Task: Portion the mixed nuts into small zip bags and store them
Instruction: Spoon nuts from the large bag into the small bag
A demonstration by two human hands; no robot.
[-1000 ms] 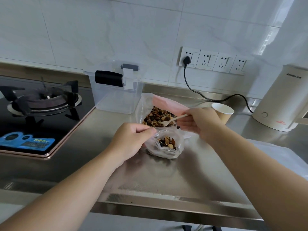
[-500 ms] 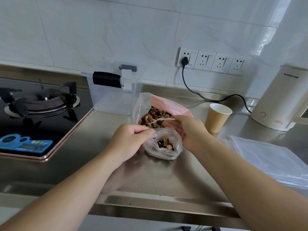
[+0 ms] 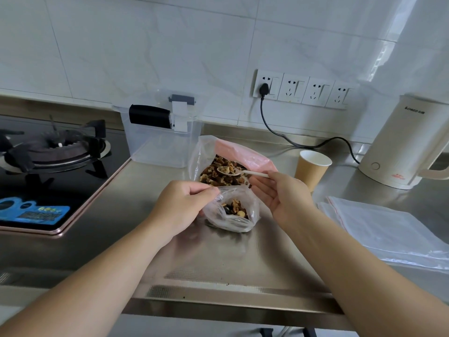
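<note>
Head view looks down on a steel counter [image 3: 243,259] where the left hand [image 3: 181,206] pinches the rim of a small zip bag [image 3: 230,210] between thumb and curled fingers, holding its mouth open. A few mixed nuts [image 3: 234,207] already lie at the bottom of that bag, which sits on the counter between the two hands. The right hand [image 3: 283,194] pinches the handle of a pale spoon [image 3: 239,171] at its far end — the remaining fingers are loosely extended, palm turned toward the left hand. The spoon's bowl carries a load of nuts and hovers over the large pink-backed bag [image 3: 226,161] of nuts, just behind the small bag. A clear lidded container [image 3: 160,139] stands behind and left of the large bag, beside the gas stove [image 3: 51,161]. A paper cup [image 3: 312,170] stands just right of the right hand, a white kettle [image 3: 403,147] farther right — its cord runs to the wall sockets [image 3: 301,90]. A stack of empty zip bags [image 3: 386,234] lies flat on the counter at right.
</note>
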